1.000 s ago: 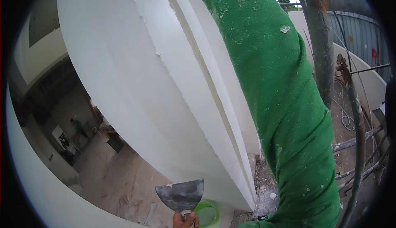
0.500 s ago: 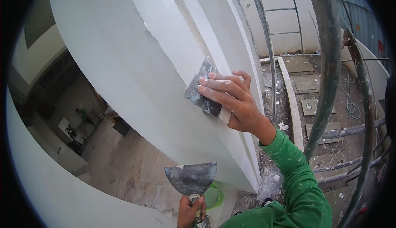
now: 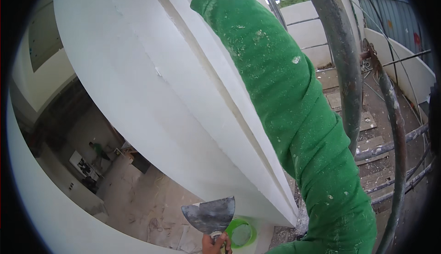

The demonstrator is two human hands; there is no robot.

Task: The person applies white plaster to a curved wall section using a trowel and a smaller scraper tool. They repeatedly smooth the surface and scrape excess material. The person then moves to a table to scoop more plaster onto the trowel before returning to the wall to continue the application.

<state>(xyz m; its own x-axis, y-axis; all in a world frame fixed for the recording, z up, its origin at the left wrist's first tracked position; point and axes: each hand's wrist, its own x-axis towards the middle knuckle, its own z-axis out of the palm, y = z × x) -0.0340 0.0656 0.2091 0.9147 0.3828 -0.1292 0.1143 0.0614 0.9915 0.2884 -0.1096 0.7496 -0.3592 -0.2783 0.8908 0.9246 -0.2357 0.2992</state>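
Note:
My left hand (image 3: 215,245), low in the view, is closed around the handle of a putty knife (image 3: 209,215). The wide, smeared metal blade points up and away from me, close to the white wall. My right arm in a green, white-flecked sleeve (image 3: 280,84) stretches up across the view. Only a bit of its wrist shows at the top edge; the hand and anything in it are outside the picture. Beside that arm runs a smooth white plastered wall (image 3: 151,102) with a rough raised seam and a long recessed groove.
Behind the putty knife stands a bright green bucket (image 3: 252,237) with pale contents. Thick metal scaffold pipes (image 3: 342,56) rise close on my right. Through the opening at left, a person in green (image 3: 98,150) is in a room with a littered floor. Stepping slabs (image 3: 372,150) lie outside.
My right hand, which pressed a flat scraper blade on the wall, has moved up and out of view. The left hand keeps the putty knife, now slightly lower.

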